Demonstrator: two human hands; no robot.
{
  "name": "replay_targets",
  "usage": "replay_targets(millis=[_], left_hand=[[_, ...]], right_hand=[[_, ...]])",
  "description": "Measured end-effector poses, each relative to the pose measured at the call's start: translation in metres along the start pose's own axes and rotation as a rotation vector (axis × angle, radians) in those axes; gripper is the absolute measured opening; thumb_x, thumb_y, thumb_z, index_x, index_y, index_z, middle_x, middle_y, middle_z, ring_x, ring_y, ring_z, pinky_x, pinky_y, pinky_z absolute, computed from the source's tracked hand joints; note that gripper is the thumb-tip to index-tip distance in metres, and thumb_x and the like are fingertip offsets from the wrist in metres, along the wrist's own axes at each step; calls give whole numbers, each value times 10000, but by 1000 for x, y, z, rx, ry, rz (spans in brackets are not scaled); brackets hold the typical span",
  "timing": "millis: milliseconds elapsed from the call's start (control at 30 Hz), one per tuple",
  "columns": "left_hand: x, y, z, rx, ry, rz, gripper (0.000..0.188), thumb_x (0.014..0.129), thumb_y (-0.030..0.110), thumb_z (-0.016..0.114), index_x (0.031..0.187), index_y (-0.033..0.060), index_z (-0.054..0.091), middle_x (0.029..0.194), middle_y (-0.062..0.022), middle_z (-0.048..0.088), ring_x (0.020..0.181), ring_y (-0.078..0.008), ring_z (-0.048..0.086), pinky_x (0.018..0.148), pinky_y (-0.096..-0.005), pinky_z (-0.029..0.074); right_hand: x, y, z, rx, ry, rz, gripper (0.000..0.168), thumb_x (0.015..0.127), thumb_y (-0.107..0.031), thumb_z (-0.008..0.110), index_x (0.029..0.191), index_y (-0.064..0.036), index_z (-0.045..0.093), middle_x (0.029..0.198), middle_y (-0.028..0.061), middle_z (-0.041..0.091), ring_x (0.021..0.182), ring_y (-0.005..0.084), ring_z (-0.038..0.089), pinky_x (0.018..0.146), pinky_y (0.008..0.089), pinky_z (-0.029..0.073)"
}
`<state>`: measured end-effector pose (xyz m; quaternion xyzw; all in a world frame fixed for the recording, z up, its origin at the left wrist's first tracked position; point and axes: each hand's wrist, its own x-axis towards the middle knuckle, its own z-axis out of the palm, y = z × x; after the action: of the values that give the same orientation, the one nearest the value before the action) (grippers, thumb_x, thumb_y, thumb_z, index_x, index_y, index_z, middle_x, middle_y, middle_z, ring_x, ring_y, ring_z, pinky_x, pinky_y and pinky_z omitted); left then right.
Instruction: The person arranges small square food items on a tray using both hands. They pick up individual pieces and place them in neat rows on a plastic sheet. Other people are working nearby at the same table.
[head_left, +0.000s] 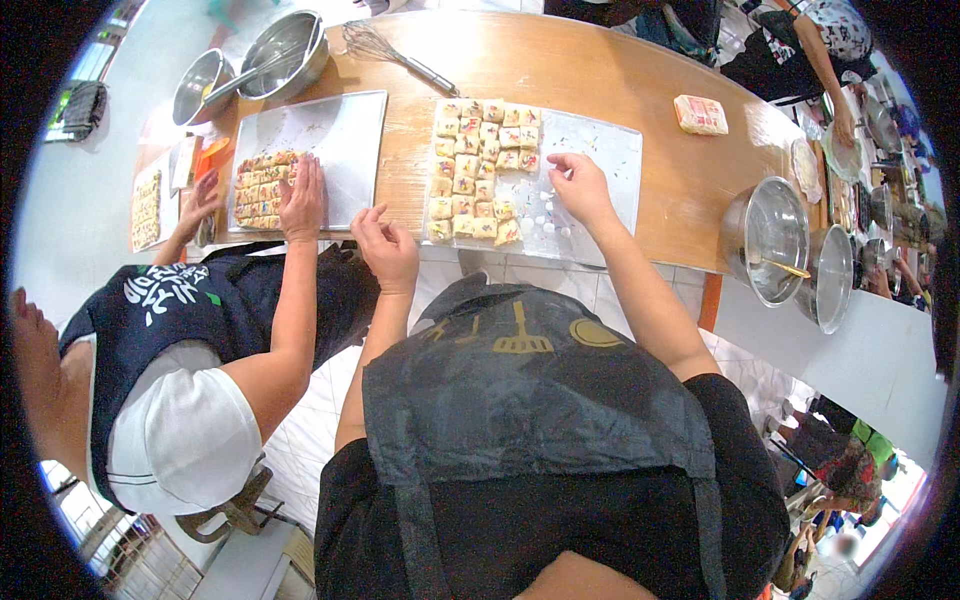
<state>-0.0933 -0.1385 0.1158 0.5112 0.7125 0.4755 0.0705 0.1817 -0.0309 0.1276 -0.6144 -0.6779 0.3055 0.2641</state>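
In the head view my right hand (583, 186) is over a metal baking tray (611, 169), its fingertips just right of the dough pieces. Its fingers are bent, with nothing visible between them. Rows of small square dough pieces (465, 165) with coloured sprinkles fill the tray's left part, and a gap shows in their lower right. Loose sprinkles and white round spots (547, 217) dot the bare metal. My left hand (388, 246) hovers by the table's front edge, left of this tray, loosely curled with no object visible in it.
At left, a co-worker's hand (302, 199) touches sprinkled dough (259, 191) on another tray (352, 135). A whisk (401, 56) lies behind my tray. Steel bowls stand at back left (285, 56) and right (765, 240). A wrapped package (700, 115) rests on the wooden table (660, 195).
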Motion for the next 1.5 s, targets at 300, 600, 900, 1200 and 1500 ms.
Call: replay_targets(millis=[300, 600, 900, 1200, 1500], left_hand=[[37, -20, 22, 55, -61, 155, 332, 732, -87, 473, 1055, -29, 525, 1079, -221, 459, 899, -285, 516, 631, -302, 477], [47, -20, 26, -24, -80, 79, 327, 738, -88, 473, 1055, -34, 530, 1094, -224, 448, 900, -277, 516, 607, -283, 478], [30, -18, 15, 38, -54, 16, 306, 775, -49, 493, 1078, -32, 525, 1133, -212, 433, 871, -239, 519, 637, -274, 480], [16, -10, 2, 40, -28, -81, 303, 784, -35, 496, 1085, -24, 525, 1144, -202, 433, 831, -225, 528, 656, -279, 485], [14, 1, -2, 55, -19, -108, 313, 775, -37, 497, 1087, -19, 528, 1134, -193, 439, 876, -235, 524, 675, -284, 482]], right_hand=[[4, -2, 24, -358, 104, -219, 309, 671, -230, 690, 938, -77, 656, 877, 99, 572, 890, 282, 528, 746, 424, 431], [7, 4, 25, -375, 165, -236, 274, 678, -227, 688, 905, -84, 636, 855, 70, 575, 851, 268, 536, 738, 399, 407], [-5, -6, 18, -104, -35, -291, 264, 687, -233, 683, 878, -64, 615, 824, 120, 613, 812, 306, 566, 726, 411, 434], [-4, -8, 23, -55, -145, -267, 276, 721, -210, 663, 918, -25, 608, 780, 141, 635, 756, 317, 595, 697, 417, 461], [-6, -13, 34, 47, -188, -64, 251, 759, -210, 657, 902, -13, 595, 760, 153, 636, 738, 318, 618, 667, 416, 480]])
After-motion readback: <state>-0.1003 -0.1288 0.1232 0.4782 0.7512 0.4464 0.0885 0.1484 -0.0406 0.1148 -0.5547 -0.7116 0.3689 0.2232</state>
